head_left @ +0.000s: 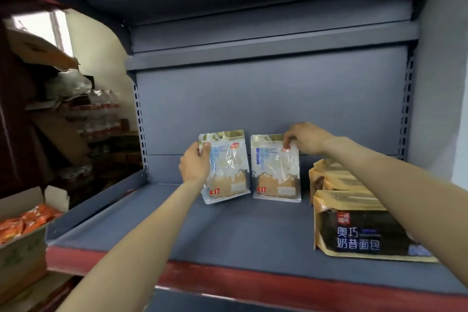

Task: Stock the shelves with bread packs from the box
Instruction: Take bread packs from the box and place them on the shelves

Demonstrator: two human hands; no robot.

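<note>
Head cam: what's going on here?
A person is stocking a grey shelf. The left hand grips the left bread pack by its side, tilted. The right hand pinches the top of the right bread pack, which stands upright. Dark-labelled packs lie stacked at the right. A box of orange packets sits lower left.

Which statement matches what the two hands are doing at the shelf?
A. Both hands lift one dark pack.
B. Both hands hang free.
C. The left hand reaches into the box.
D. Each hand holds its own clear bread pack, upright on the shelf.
D: the left hand grips the left clear pack and the right hand pinches the right clear pack, both upright on the shelf.
</note>
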